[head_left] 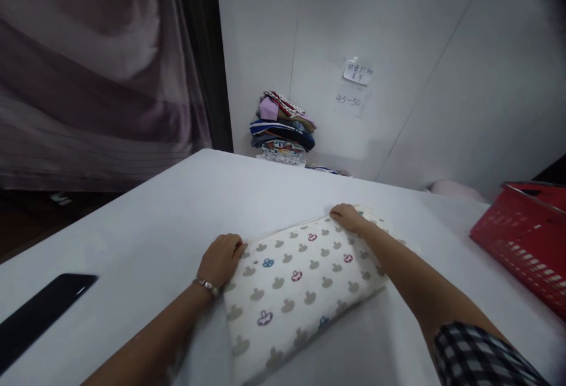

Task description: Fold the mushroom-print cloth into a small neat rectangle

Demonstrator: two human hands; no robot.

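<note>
A folded white cloth (296, 283) printed with small grey, blue and red shapes lies on the white table (145, 221) in front of me. My left hand (221, 257), with a bracelet at the wrist, has its fingers curled round the cloth's far left corner. My right hand (348, 217) is closed on the cloth's far right corner, the forearm lying across its right side.
A stack of folded clothes (283, 129) stands at the far edge against the wall. A red plastic basket (526, 238) sits at the right. A flat black object (39, 312) lies at the left near edge. Paper notes (357, 72) hang on the wall.
</note>
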